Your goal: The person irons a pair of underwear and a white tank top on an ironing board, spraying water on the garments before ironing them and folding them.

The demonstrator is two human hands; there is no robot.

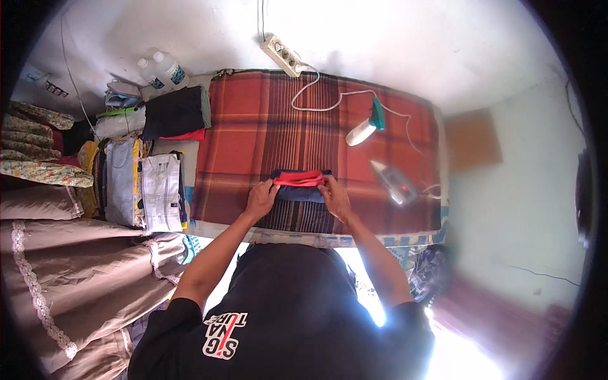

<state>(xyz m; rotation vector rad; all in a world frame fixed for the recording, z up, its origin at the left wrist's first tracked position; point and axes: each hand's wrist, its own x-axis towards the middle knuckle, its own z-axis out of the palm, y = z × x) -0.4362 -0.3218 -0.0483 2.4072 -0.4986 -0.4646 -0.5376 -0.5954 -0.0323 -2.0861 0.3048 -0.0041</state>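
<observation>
A small folded bundle of red cloth (299, 178) lies over dark navy cloth (300, 194) near the front middle of a plaid blanket (237, 142). My left hand (262, 197) pinches the left end of the bundle between thumb and fingers. At the bundle's right end, my right hand (335, 194) grips in the same way. To the right, an electric iron (396, 185) rests on the blanket, with a small red light showing. Behind it lies a white spray bottle (361, 132) with a green head.
A power strip (282, 56) hangs at the back wall, its white cable running over the blanket. Folded clothes, among them a white shirt (161, 192) and black cloth (173, 112), are at the left. Two plastic bottles (170, 70) stand behind; a brown curtain (80, 270) hangs front left.
</observation>
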